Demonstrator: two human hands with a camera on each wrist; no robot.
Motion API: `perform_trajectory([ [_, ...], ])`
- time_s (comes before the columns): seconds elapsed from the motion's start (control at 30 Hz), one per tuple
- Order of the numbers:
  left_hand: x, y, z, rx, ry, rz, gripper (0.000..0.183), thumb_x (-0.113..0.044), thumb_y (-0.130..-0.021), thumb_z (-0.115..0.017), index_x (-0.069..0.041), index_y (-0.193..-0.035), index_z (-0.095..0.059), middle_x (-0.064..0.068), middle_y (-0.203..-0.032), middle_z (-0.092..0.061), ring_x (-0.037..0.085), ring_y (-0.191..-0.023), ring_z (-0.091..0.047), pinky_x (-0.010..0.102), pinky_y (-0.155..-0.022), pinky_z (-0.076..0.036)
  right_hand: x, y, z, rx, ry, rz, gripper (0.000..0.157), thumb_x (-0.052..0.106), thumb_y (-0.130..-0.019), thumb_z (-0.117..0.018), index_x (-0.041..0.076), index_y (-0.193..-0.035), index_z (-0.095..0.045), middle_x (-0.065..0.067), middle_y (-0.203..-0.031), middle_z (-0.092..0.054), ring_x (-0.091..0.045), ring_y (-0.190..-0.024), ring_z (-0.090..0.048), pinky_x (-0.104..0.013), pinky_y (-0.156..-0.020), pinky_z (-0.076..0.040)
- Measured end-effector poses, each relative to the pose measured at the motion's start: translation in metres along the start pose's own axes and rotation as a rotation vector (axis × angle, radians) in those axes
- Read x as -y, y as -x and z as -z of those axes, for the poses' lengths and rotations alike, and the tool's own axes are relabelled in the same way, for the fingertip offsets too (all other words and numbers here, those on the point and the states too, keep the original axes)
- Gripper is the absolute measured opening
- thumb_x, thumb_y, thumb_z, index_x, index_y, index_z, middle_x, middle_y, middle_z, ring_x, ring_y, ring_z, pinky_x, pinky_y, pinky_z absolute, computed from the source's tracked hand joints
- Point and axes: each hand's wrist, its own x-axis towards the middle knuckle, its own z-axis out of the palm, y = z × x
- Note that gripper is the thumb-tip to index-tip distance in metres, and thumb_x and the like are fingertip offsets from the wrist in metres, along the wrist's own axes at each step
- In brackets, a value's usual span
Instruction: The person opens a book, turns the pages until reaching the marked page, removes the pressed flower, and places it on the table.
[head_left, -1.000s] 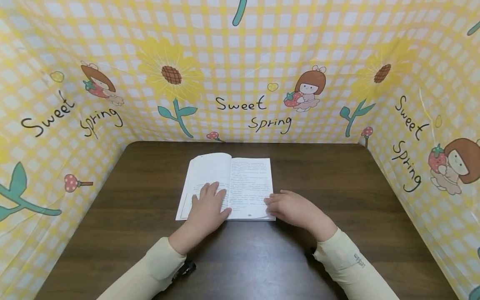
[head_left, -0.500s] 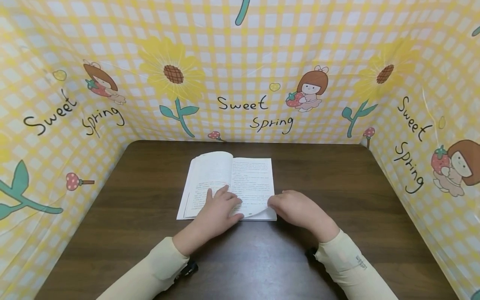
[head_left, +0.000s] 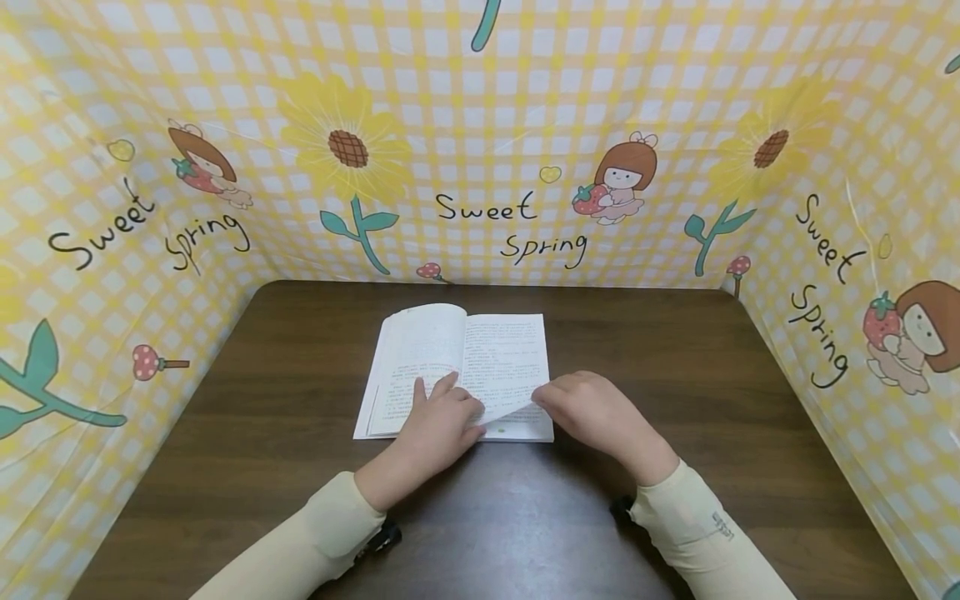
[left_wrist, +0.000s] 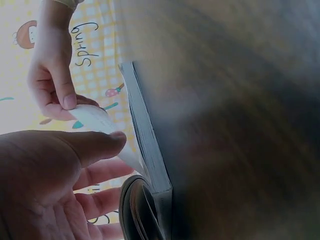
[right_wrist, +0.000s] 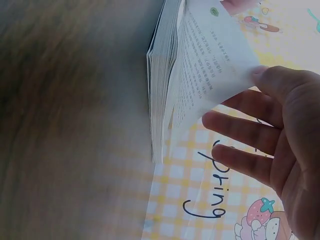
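An open book point(head_left: 502, 342) with white printed pages lies on the brown table. My right hand point(head_left: 592, 412) pinches the lower outer corner of a right-side page point(right_wrist: 215, 65) between thumb and forefinger. That page curves up from the stack, as the right wrist view shows, while the other fingers point(right_wrist: 245, 132) spread below it. My left hand point(head_left: 438, 425) lies over the lower inner part of the book, near the spine, with fingers extended. In the left wrist view, the left thumb point(left_wrist: 102, 145) overlaps the raised page, and the left-side pages point(left_wrist: 137, 207) curl beneath the fingers.
A yellow checked cloth point(head_left: 480, 108) with flowers and cartoon figures hangs around the back and both sides of the table point(head_left: 637, 333). Black bands point(head_left: 381, 537) show beneath the cream sleeves point(head_left: 330, 525).
My right fingers have taken the page's lower corner and lifted it up and slightly leftward. My left hand has slid right, toward and over the spine.
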Motion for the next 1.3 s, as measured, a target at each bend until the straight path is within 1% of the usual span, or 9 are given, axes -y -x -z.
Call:
perform_trajectory([
  [0.3, 0.001, 0.001, 0.0, -0.038, 0.031, 0.005, 0.017, -0.03, -0.098, -0.069, -0.02, -0.105, -0.08, 0.0, -0.113, -0.075, 0.036, -0.141, -0.048, 0.076, -0.107, -0.033, -0.001, -0.003, 0.002, -0.117, 0.045, -0.079, 0.023, 0.018, -0.092, -0.076, 0.012, -0.114, -0.071, -0.002, -0.105, -0.076, -0.02, -0.095, -0.072, -0.04, -0.085, -0.058],
  [0.47, 0.005, 0.001, 0.003, -0.096, 0.068, 0.014, 0.024, -0.031, -0.1, -0.066, -0.015, -0.114, -0.076, 0.003, -0.12, -0.073, 0.032, -0.133, -0.057, 0.068, -0.105, -0.042, -0.003, -0.003, 0.001, -0.161, 0.039, -0.11, 0.025, 0.018, -0.092, -0.075, 0.008, -0.115, -0.072, -0.005, -0.109, -0.075, -0.023, -0.099, -0.073, -0.042, -0.087, -0.058],
  [0.53, 0.007, 0.001, 0.003, -0.133, 0.098, 0.024, 0.032, -0.031, -0.099, -0.068, -0.012, -0.124, -0.071, 0.008, -0.127, -0.07, 0.031, -0.129, -0.059, 0.061, -0.105, -0.046, -0.004, -0.003, 0.001, -0.158, 0.033, -0.109, 0.024, 0.018, -0.092, -0.075, 0.008, -0.114, -0.072, -0.005, -0.109, -0.075, -0.024, -0.1, -0.072, -0.042, -0.088, -0.057],
  [0.63, 0.009, 0.003, 0.005, -0.186, 0.142, 0.054, 0.059, -0.031, -0.096, -0.072, -0.007, -0.146, -0.053, 0.015, -0.141, -0.059, 0.033, -0.13, -0.058, 0.051, -0.105, -0.05, -0.004, -0.003, 0.001, -0.144, 0.029, -0.1, 0.025, 0.018, -0.091, -0.076, 0.008, -0.114, -0.072, -0.005, -0.111, -0.075, -0.024, -0.101, -0.072, -0.043, -0.089, -0.057],
  [0.77, 0.012, 0.006, 0.007, -0.269, 0.159, 0.09, 0.095, -0.03, -0.09, -0.079, -0.009, -0.162, -0.021, 0.021, -0.156, -0.042, 0.04, -0.136, -0.05, 0.054, -0.102, -0.051, -0.003, -0.003, 0.0, -0.124, 0.023, -0.096, 0.025, 0.018, -0.091, -0.076, 0.008, -0.113, -0.072, -0.006, -0.114, -0.074, -0.026, -0.105, -0.071, -0.044, -0.091, -0.056],
  [0.9, 0.015, 0.007, 0.009, -0.332, 0.081, 0.096, 0.114, -0.026, -0.085, -0.084, -0.013, -0.165, -0.005, 0.023, -0.166, -0.02, 0.044, -0.147, -0.033, 0.063, -0.11, -0.041, -0.004, -0.002, -0.002, -0.075, 0.016, -0.098, 0.026, 0.019, -0.09, -0.077, 0.009, -0.114, -0.073, -0.008, -0.119, -0.073, -0.027, -0.11, -0.07, -0.046, -0.095, -0.055],
  [1.07, 0.019, 0.009, 0.01, -0.345, -0.078, 0.071, 0.117, -0.026, -0.081, -0.086, -0.017, -0.166, -0.006, 0.019, -0.171, 0.002, 0.044, -0.156, -0.005, 0.075, -0.115, -0.018, -0.002, -0.001, -0.004, 0.045, 0.011, -0.114, 0.031, 0.024, -0.09, -0.078, 0.01, -0.118, -0.073, -0.009, -0.127, -0.07, -0.027, -0.119, -0.066, -0.047, -0.102, -0.051],
  [1.17, 0.021, 0.009, 0.01, -0.333, -0.117, 0.038, 0.109, -0.023, -0.082, -0.085, -0.02, -0.165, -0.015, 0.017, -0.172, 0.003, 0.044, -0.156, -0.003, 0.077, -0.115, -0.012, -0.002, -0.001, -0.005, 0.129, 0.011, -0.131, 0.038, 0.029, -0.091, -0.078, 0.011, -0.124, -0.071, -0.009, -0.134, -0.067, -0.027, -0.125, -0.063, -0.048, -0.107, -0.048],
  [1.3, 0.022, 0.01, 0.011, -0.284, -0.1, -0.006, 0.091, -0.015, -0.085, -0.08, -0.024, -0.162, -0.033, 0.013, -0.173, -0.005, 0.045, -0.156, -0.007, 0.077, -0.115, -0.01, -0.001, 0.0, -0.006, 0.209, 0.003, -0.141, 0.043, 0.033, -0.092, -0.077, 0.014, -0.129, -0.069, -0.009, -0.14, -0.064, -0.029, -0.129, -0.06, -0.052, -0.11, -0.045],
])
